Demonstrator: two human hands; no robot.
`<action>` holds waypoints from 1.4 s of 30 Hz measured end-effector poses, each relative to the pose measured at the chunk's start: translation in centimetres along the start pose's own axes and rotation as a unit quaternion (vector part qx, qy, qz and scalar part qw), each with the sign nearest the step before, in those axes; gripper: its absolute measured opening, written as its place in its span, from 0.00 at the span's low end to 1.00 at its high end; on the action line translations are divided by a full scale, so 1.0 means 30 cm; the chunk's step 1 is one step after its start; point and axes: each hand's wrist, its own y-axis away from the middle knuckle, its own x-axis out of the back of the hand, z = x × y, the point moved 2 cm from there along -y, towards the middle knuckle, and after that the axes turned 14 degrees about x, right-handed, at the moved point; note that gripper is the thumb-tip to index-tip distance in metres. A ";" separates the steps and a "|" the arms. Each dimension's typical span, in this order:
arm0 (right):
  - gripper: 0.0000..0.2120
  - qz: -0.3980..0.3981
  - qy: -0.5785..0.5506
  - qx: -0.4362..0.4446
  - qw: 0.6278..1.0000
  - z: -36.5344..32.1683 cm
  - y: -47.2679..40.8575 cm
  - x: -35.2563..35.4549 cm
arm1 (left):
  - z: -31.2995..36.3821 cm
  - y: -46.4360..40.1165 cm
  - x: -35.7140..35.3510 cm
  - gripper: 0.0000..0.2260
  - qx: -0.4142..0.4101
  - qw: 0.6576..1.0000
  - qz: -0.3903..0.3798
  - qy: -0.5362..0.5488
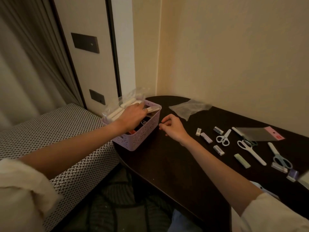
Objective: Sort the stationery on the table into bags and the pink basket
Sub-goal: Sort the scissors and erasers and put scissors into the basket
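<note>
The pink basket (140,139) stands at the left end of the dark table (175,168). My left hand (133,114) is over its top, shut on a clear bag of white sticks (117,108) that lies partly in the basket. My right hand (172,127) hovers just right of the basket, fingers loosely curled, holding nothing. An empty clear bag (189,108) lies behind it. Several erasers (206,137), small white scissors (223,137), larger white scissors (250,151) and blue-handled scissors (280,158) lie scattered to the right.
A flat grey packet with a pink header (260,133) lies at the back right by the wall. A patterned upholstered seat (50,131) adjoins the table's left. Small items (291,174) crowd the right edge. Dark fabric lies on the floor below.
</note>
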 end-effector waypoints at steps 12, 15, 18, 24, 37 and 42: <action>0.07 0.002 0.007 0.012 1.000 0.026 0.014 0.029 | -0.023 -0.030 -0.082 0.12 -0.079 0.990 -0.096 0.065; 0.08 0.000 0.006 0.017 1.000 0.025 0.018 0.033 | -0.046 -0.041 -0.078 0.22 -0.057 0.970 -0.210 0.110; 0.08 0.004 0.007 0.013 1.000 0.024 0.023 0.035 | -0.056 -0.047 -0.074 0.24 -0.042 0.963 -0.242 0.113; 0.08 0.020 0.008 -0.001 1.000 0.032 0.049 0.082 | -0.073 -0.054 -0.035 0.22 0.014 0.956 -0.216 0.198; 0.10 0.099 0.120 -0.053 0.986 0.110 0.296 0.394 | 0.287 0.116 0.074 0.17 -0.015 0.915 -0.077 0.395; 0.12 0.128 0.140 -0.110 0.976 0.159 0.476 0.496 | 0.479 0.144 0.072 0.18 -0.038 0.906 -0.111 0.406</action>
